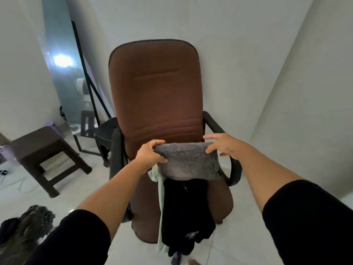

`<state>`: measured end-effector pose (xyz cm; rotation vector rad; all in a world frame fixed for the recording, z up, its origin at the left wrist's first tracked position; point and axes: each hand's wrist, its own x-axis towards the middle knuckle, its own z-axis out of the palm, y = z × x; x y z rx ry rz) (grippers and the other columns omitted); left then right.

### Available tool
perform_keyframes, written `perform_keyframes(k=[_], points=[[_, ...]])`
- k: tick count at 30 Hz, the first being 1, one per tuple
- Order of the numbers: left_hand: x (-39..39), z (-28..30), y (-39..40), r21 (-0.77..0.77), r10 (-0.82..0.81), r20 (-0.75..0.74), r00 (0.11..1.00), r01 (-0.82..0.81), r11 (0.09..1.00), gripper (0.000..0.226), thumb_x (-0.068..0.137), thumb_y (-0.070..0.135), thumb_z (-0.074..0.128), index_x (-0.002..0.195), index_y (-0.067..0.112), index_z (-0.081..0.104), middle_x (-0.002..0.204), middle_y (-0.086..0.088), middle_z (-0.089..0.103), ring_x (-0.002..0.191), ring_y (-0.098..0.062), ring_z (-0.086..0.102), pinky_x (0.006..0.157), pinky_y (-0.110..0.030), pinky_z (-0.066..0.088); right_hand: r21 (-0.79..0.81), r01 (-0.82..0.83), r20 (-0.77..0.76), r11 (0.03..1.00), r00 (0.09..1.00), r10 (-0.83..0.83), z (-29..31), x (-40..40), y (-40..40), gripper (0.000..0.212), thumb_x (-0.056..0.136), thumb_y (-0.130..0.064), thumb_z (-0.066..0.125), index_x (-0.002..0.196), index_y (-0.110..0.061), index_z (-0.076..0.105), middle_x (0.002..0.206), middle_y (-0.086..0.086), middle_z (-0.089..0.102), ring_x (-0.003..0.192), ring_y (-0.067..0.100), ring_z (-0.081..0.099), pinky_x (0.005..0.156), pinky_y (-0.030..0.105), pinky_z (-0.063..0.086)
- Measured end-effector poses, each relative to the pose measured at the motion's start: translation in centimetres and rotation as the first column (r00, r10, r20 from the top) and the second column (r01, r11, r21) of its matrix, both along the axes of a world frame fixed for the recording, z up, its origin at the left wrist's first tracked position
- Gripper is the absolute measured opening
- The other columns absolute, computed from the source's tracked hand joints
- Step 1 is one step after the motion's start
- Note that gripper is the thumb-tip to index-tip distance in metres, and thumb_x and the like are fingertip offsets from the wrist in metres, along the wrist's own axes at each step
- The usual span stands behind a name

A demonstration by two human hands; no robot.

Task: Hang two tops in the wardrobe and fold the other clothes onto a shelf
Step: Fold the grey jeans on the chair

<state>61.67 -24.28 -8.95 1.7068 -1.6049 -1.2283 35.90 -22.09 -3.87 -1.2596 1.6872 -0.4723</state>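
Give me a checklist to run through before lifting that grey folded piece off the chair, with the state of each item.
1. Left hand grips the grey garment at its left end: ok.
2. Right hand has a firm hold on its right end: cannot tell, fingers look fairly straight.
3. Garment folded: ok.
4. Pale green cloth free of the left-hand grip: not ok, bunched just under that hand.
5. Black clothes secure on the chair: not ok, hanging off the seat's front.
6. Shelf in sight: not ok.

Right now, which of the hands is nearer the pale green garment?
Left. The left hand grips the grey garment's left end, just above the pale green garment. The right hand is at the grey garment's far end.
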Motion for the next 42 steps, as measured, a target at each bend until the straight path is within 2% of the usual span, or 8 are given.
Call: perform_keyframes(k=[5, 13, 19, 26, 31, 35, 38, 42], points=[[1.9, -10.5, 12.1, 0.205, -0.166, 0.138, 0.976, 0.136, 0.969, 0.059, 0.056, 0.011, 0.086, 0.103, 0.037, 0.059, 0.113, -0.002, 0.060, 0.105, -0.024, 0.058, 0.094, -0.039, 0.050, 0.340, -0.050, -0.156, 0.939, 0.982, 0.108, -10.3, 2.2, 11.8, 0.057, 0.081, -0.008, 0.071, 0.133, -0.025, 0.054, 0.141, 0.001, 0.045, 0.122, 0.026, 0.045, 0.086, 0.034, 0.042], [3.9, -15.2, 18.6, 0.339, -0.251, 0.146, 0.957, 0.190, 0.921, 0.048, 0.066, 0.006, 0.083, 0.104, 0.027, 0.063, 0.112, -0.001, 0.060, 0.103, -0.021, 0.060, 0.092, -0.034, 0.053, 0.393, -0.124, -0.240, 0.911, 0.943, 0.232, -14.4, 4.1, 18.7, 0.046, 0.085, -0.017, 0.069, 0.129, -0.022, 0.058, 0.112, 0.003, 0.054, 0.092, 0.020, 0.050, 0.067, 0.025, 0.043], [3.1, -12.6, 14.6, 0.198, -0.191, 0.094, 0.977, 0.170, 0.965, 0.046, 0.069, 0.010, 0.082, 0.104, 0.032, 0.063, 0.106, -0.002, 0.068, 0.099, -0.019, 0.065, 0.095, -0.034, 0.051, 0.248, -0.088, -0.221, 0.965, 0.964, 0.145, -13.2, 2.9, 14.8, 0.045, 0.086, -0.013, 0.068, 0.129, -0.018, 0.057, 0.134, 0.008, 0.052, 0.098, 0.020, 0.055, 0.071, 0.025, 0.042], [-0.7, -11.1, 4.3, -0.011, 0.070, -0.032, 0.997, -0.071, 0.997, 0.043, 0.076, 0.019, 0.077, 0.107, 0.042, 0.059, 0.120, 0.000, 0.063, 0.113, -0.017, 0.058, 0.097, -0.039, 0.050, -0.069, 0.091, -0.114, 0.993, 0.989, -0.098, -12.9, 0.4, 3.1, 0.024, 0.087, -0.007, 0.064, 0.103, -0.024, 0.059, 0.122, 0.006, 0.054, 0.111, 0.026, 0.053, 0.094, 0.034, 0.046], [-3.9, -12.9, -4.4, -0.061, 0.207, 0.020, 0.978, -0.206, 0.977, 0.045, 0.083, 0.023, 0.070, 0.125, 0.033, 0.055, 0.126, 0.000, 0.059, 0.117, -0.021, 0.055, 0.099, -0.040, 0.048, -0.055, 0.042, -0.102, 0.998, 0.994, -0.048, -16.3, -0.5, -5.3, 0.059, 0.089, -0.027, 0.063, 0.142, -0.027, 0.036, 0.147, 0.002, 0.038, 0.131, 0.025, 0.041, 0.106, 0.037, 0.038], [-5.2, -17.4, -9.1, 0.015, 0.132, 0.054, 0.990, -0.133, 0.991, 0.067, 0.087, 0.031, 0.065, 0.144, 0.034, 0.029, 0.143, 0.001, 0.044, 0.126, -0.022, 0.047, 0.102, -0.035, 0.042, 0.031, -0.069, -0.198, 0.997, 0.977, 0.074, -22.3, -0.4, -10.2, 0.089, 0.087, -0.036, 0.064, 0.150, -0.037, 0.001, 0.160, -0.001, 0.005, 0.145, 0.028, 0.016, 0.115, 0.053, 0.022], [-5.7, -22.3, -11.3, 0.109, -0.032, 0.143, 0.989, 0.017, 0.994, 0.094, 0.081, 0.039, 0.071, 0.151, 0.029, 0.009, 0.156, -0.003, 0.019, 0.141, -0.022, 0.025, 0.112, -0.037, 0.029, 0.120, -0.186, -0.413, 0.975, 0.884, 0.219, -27.2, 0.1, -12.2, 0.081, 0.093, -0.045, 0.051, 0.147, -0.042, -0.009, 0.160, -0.001, -0.011, 0.147, 0.029, -0.002, 0.114, 0.061, 0.012], [-5.3, -28.0, -11.9, 0.345, -0.089, 0.325, 0.941, -0.030, 0.938, 0.103, 0.080, 0.057, 0.063, 0.146, 0.043, -0.015, 0.157, -0.009, -0.016, 0.146, -0.034, -0.002, 0.117, -0.049, 0.015, 0.273, -0.230, -0.412, 0.934, 0.850, 0.330, -32.6, 1.2, -13.0, 0.071, 0.094, -0.058, 0.036, 0.144, -0.048, -0.013, 0.157, -0.005, -0.024, 0.146, 0.028, -0.016, 0.110, 0.067, 0.006]])
